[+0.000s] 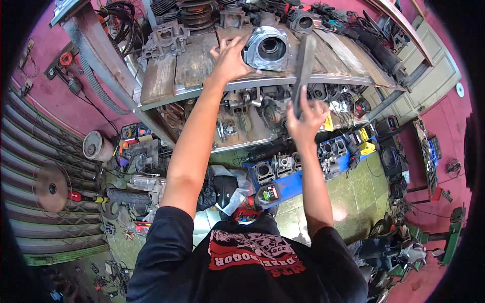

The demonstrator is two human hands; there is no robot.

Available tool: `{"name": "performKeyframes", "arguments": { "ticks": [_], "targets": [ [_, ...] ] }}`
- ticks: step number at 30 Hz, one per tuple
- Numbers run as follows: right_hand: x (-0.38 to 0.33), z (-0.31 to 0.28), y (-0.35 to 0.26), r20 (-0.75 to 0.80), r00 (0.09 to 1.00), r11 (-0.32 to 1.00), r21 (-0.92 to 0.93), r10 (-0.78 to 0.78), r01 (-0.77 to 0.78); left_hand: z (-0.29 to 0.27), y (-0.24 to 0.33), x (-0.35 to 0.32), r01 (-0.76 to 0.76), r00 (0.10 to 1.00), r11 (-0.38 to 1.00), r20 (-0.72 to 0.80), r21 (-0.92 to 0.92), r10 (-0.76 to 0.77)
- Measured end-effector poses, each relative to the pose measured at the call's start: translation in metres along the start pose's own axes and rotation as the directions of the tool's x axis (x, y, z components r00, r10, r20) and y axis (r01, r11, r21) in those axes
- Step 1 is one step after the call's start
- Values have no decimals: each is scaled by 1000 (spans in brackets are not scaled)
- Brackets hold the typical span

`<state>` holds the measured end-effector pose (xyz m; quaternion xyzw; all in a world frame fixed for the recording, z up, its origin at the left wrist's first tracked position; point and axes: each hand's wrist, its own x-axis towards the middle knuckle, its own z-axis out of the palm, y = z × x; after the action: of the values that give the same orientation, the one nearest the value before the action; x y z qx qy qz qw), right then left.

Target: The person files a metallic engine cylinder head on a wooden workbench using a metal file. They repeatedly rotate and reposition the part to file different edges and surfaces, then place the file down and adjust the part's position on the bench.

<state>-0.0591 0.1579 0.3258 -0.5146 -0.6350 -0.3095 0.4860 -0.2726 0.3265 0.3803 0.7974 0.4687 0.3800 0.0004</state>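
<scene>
On the edge of the wooden bench top (194,60) stands a silver engine cylinder block (269,49), its round bore facing me. My left hand (232,59) grips its left side, fingers spread over the far edge and thumb low. My right hand (308,120) is closed round the lower end of a long, flat grey metal bar, apparently a flat file (304,63). The file points up and away, just right of the block, and its far end is smeared by motion. Whether it touches the block, I cannot tell.
Behind the block lie more engine castings (166,38), finned cylinders (196,15) and a dark shock absorber (386,55). A lower shelf (242,126) is crowded with parts. On the floor, a blue mat (288,184) bears several cylinder blocks; a white bucket (98,146) stands left.
</scene>
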Motion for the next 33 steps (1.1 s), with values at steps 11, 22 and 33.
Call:
{"name": "performKeyframes", "arguments": {
  "ticks": [11, 22, 33],
  "targets": [
    [105, 60, 97, 551, 834, 970, -217, 33, 106, 4, -3, -1, -12, 999, 999, -33, 31, 13],
    [132, 92, 116, 740, 672, 958, -214, 33, 189, 4, -4, -2, -24, 999, 1000, -45, 7, 24],
    [121, 80, 120, 717, 680, 982, -186, 150, -20, 4, -3, -2, -27, 999, 999, -36, 22, 28]
  ]
}}
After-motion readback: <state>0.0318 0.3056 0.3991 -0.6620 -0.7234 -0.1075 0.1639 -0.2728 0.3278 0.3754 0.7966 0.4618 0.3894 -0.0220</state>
